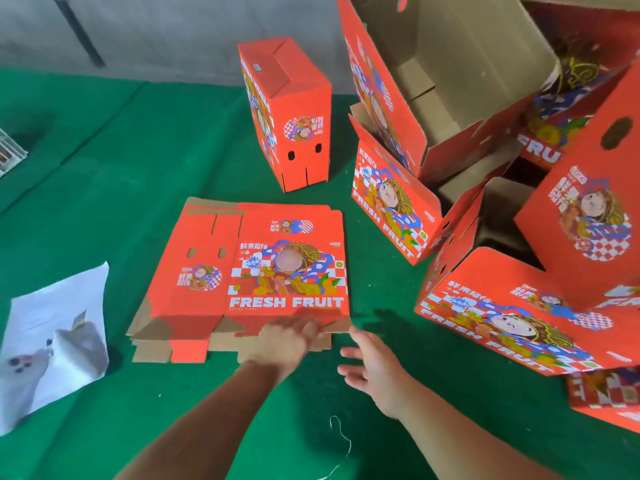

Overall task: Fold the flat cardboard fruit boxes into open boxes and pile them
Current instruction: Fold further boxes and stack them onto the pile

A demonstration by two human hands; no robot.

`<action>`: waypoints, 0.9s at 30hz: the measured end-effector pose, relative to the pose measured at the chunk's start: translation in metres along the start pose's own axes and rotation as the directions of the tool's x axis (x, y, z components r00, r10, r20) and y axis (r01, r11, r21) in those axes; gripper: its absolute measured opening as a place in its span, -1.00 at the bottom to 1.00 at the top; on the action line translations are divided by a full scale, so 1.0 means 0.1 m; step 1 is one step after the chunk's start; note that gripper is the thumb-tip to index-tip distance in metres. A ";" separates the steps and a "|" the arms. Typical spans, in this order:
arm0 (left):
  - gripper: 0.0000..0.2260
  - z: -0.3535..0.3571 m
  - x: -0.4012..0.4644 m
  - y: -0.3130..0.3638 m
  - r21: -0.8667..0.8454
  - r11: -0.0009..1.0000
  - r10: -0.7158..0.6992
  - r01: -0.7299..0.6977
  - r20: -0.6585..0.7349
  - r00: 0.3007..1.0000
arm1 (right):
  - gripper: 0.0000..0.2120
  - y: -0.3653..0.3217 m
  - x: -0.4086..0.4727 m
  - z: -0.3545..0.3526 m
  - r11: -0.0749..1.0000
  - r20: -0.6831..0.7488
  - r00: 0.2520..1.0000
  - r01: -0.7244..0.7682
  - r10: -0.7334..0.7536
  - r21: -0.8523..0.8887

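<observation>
A stack of flat red "FRESH FRUIT" cardboard boxes (249, 271) lies on the green surface in front of me. My left hand (287, 341) rests on the near edge flaps of the top flat box, fingers curled at the edge. My right hand (367, 365) hovers just right of the stack's near corner, fingers spread and holding nothing. One folded box (291, 112) stands upright behind the stack. A jumbled pile of folded open boxes (502, 188) fills the right side.
A crumpled white plastic sheet (55, 344) lies at the left. A thin thread (341, 441) lies on the green cloth (121, 188) between my forearms. A grey wall runs along the back, with a dark pole (78, 29) leaning at the upper left.
</observation>
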State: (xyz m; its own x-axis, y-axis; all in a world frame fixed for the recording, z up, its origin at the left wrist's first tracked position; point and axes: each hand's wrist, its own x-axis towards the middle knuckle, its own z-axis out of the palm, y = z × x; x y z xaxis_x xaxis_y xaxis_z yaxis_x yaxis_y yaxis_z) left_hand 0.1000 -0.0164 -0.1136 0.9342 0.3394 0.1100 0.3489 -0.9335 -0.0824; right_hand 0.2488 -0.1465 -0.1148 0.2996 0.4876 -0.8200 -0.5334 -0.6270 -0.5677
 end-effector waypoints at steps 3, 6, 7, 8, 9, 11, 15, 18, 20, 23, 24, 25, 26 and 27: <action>-0.82 -0.04 0.00 0.34 -0.151 0.988 -0.008 0.022 0.095 0.995 | -0.72 -0.07 -0.06 -0.03 0.992 -0.031 0.999 -0.036 0.040 0.125; -0.72 -0.04 -0.04 0.71 -0.262 0.965 0.036 -0.021 0.053 0.998 | -0.83 -0.02 -0.14 -0.20 0.990 -0.106 0.992 -0.051 0.066 0.135; -0.66 -0.05 -0.05 0.81 -0.285 0.958 0.048 -0.033 0.047 0.998 | -0.85 0.02 -0.17 -0.27 0.987 -0.115 0.991 -0.051 0.069 0.151; -0.62 -0.07 -0.06 0.88 -0.303 0.952 0.049 -0.037 0.030 0.998 | -0.87 0.04 -0.20 -0.33 0.987 -0.133 0.989 -0.049 0.070 0.156; -0.60 -0.10 -0.08 0.93 -0.309 0.950 0.042 -0.033 0.023 0.999 | -0.86 0.07 -0.22 -0.39 0.988 -0.163 0.984 -0.040 0.064 0.147; -0.57 -0.14 -0.14 0.96 -0.324 0.946 0.034 -0.032 0.001 0.999 | -0.85 0.14 -0.26 -0.49 0.999 -0.229 0.973 -0.011 0.022 0.049; -0.30 -0.05 -0.32 0.92 -0.301 0.953 -0.026 0.031 0.019 0.999 | -0.91 0.12 -0.39 -0.54 0.996 -0.117 0.990 0.070 -0.077 -0.058; -0.23 0.06 -0.45 0.70 -0.265 0.917 -0.273 0.298 0.129 0.954 | -0.89 -0.05 -0.49 -0.45 0.984 -0.077 0.984 0.154 -0.161 -0.088; -0.30 0.03 -0.53 0.54 -0.252 0.863 -0.413 0.437 0.143 0.899 | -0.90 -0.17 -0.55 -0.38 0.970 -0.054 0.975 0.206 -0.214 -0.126; -0.37 -0.15 -0.48 0.43 -0.421 0.778 -0.483 0.466 0.074 0.873 | -0.85 -0.33 -0.67 -0.36 0.891 -0.046 0.911 0.388 -0.409 -0.235; -0.39 -0.24 -0.43 0.45 -0.526 0.726 -0.500 0.443 0.038 0.865 | -0.84 -0.39 -0.73 -0.37 0.854 -0.058 0.871 0.463 -0.488 -0.236; -0.42 -0.36 -0.36 0.50 -0.637 0.650 -0.533 0.414 0.006 0.846 | -0.83 -0.45 -0.80 -0.39 0.813 -0.083 0.820 0.538 -0.566 -0.224; -0.46 -0.49 -0.29 0.56 -0.737 0.559 -0.575 0.380 -0.014 0.818 | -0.79 -0.52 -0.88 -0.41 0.767 -0.120 0.762 0.608 -0.636 -0.205; -0.53 -0.62 -0.22 0.64 -0.804 0.487 -0.609 0.342 -0.032 0.792 | -0.75 -0.59 -0.97 -0.44 0.721 -0.159 0.704 0.671 -0.692 -0.172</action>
State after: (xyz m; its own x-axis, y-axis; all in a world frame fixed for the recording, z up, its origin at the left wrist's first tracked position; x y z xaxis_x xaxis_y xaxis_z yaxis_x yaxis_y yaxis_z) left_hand 0.0968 -0.0906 -0.0602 0.5253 0.8340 0.1690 0.4294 -0.4313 0.7935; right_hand 0.2860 -0.1831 -0.0046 0.7060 0.6807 -0.1954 -0.0480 -0.2294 -0.9722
